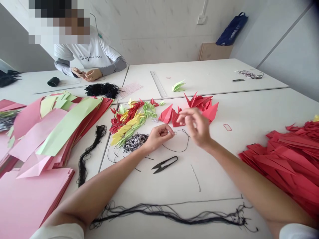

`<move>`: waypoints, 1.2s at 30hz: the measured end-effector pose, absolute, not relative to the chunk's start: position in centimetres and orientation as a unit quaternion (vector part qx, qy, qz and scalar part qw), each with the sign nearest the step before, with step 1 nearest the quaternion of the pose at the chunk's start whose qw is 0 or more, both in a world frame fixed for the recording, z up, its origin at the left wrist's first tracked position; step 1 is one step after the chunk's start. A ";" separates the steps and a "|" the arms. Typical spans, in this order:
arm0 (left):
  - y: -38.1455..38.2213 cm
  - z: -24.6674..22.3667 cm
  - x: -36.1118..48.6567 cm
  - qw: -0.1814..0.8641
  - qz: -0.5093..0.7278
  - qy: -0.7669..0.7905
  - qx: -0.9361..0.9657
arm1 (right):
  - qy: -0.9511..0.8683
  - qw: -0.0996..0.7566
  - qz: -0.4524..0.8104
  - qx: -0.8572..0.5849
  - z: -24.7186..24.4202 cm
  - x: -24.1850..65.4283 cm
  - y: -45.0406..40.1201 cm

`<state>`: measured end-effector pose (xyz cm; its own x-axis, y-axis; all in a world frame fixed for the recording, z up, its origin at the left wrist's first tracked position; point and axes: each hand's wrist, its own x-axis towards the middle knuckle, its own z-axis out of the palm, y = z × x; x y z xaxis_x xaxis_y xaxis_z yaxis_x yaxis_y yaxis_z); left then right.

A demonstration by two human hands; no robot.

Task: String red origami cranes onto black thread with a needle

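Two white tables [259, 113] stand end to end with a far table [211, 71] behind them; the near one carries snips [164, 164], a thread loop [178, 146], a long black thread bundle [169, 214], and a thin strand [196, 177]; red cranes [199, 103] lie at its far edge, beside a yellow, green and red crane pile [132, 121]; a speckled thread tangle [134, 142] sits just in front; folded red paper [281, 162] is heaped right; pink sheets [30, 205] and a black hank [91, 152] lie left; the far table holds a ruler [158, 83], a green crane [178, 86], and a tangled cord [250, 74].

matt red paper crane [166, 114], black thread [187, 143]
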<state>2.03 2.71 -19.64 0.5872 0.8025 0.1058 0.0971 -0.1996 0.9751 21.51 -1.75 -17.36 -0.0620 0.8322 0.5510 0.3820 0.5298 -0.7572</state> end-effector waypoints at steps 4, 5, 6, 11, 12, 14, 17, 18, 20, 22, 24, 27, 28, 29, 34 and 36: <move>2.8 -19.6 1.9 0.547 0.329 0.317 0.702 | -0.728 0.497 0.225 -0.416 -19.6 20.9 -0.8; 2.7 -19.6 1.9 0.547 0.332 0.319 0.700 | -0.736 0.484 0.230 -0.414 -20.1 20.8 -0.8; 2.7 -19.6 1.9 0.548 0.334 0.322 0.696 | -0.745 0.472 0.232 -0.411 -20.4 20.7 -0.7; 2.7 -19.6 1.9 0.540 0.343 0.345 0.687 | -0.758 0.452 0.233 -0.409 -20.7 20.6 -0.8; 2.7 -19.6 2.0 0.531 0.345 0.350 0.690 | -0.750 0.459 0.234 -0.414 -20.6 20.6 -0.8; 2.6 -19.6 2.0 0.499 0.351 0.366 0.703 | -0.738 0.473 0.229 -0.424 -20.6 20.6 -0.8; 2.4 -19.5 2.3 0.414 0.364 0.397 0.734 | -0.739 0.486 0.206 -0.417 -20.7 20.6 -0.8; 2.3 -19.5 2.3 0.382 0.369 0.406 0.743 | -0.749 0.486 0.196 -0.406 -20.7 20.6 -0.9; 2.0 -19.6 2.4 0.333 0.378 0.415 0.757 | -0.773 0.478 0.174 -0.379 -20.9 20.6 -0.9; 1.9 -19.7 2.4 0.305 0.387 0.411 0.767 | -0.785 0.476 0.160 -0.363 -21.0 20.6 -0.9; 1.8 -19.8 2.4 0.289 0.398 0.398 0.775 | -0.771 0.490 0.160 -0.375 -21.0 20.6 -0.8; 1.7 -19.9 2.3 0.273 0.413 0.379 0.782 | -0.742 0.514 0.157 -0.401 -21.1 20.7 -0.6; 1.7 -19.9 2.3 0.270 0.417 0.374 0.783 | -0.742 0.515 0.150 -0.401 -21.1 20.6 -0.6; 1.7 -20.0 2.3 0.267 0.420 0.370 0.785 | -0.747 0.513 0.143 -0.397 -21.2 20.6 -0.6; 1.7 -20.0 2.3 0.262 0.428 0.362 0.785 | -0.758 0.505 0.142 -0.389 -21.4 20.7 -0.8; 1.7 -19.9 2.3 0.267 0.430 0.359 0.784 | -0.745 0.516 0.136 -0.400 -21.4 20.8 -0.7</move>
